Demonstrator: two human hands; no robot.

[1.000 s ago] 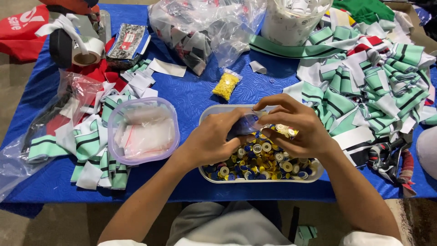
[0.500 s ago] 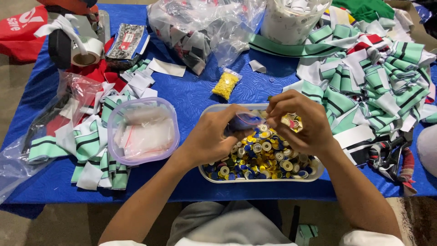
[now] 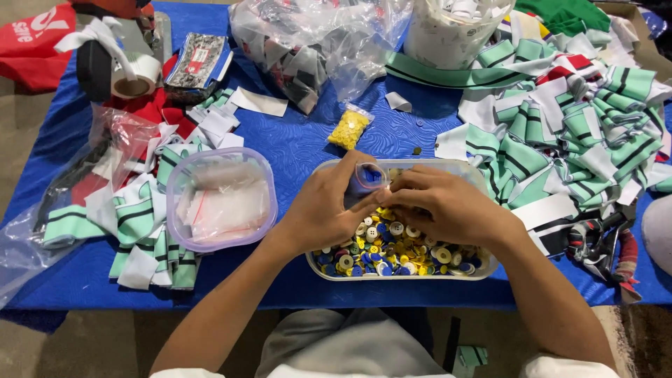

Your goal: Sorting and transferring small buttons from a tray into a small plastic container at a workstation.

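far half of the button tray (image 3: 467,169) behind both hands; small bag's (image 3: 369,177) contents unclear

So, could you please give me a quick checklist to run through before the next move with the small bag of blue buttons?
1. Small clear bag of blue buttons held by both hands: ok, left hand and right hand pinch it.
2. Bag over the button tray, so spills land inside: ok.
3. Bag mouth open or sealed: cannot tell, fingers cover it.
4. Tray flat on the blue table cover: ok.
5. Lidded clear container clear of the left forearm: ok, apart.
6. Yellow button bag out of the way: ok.
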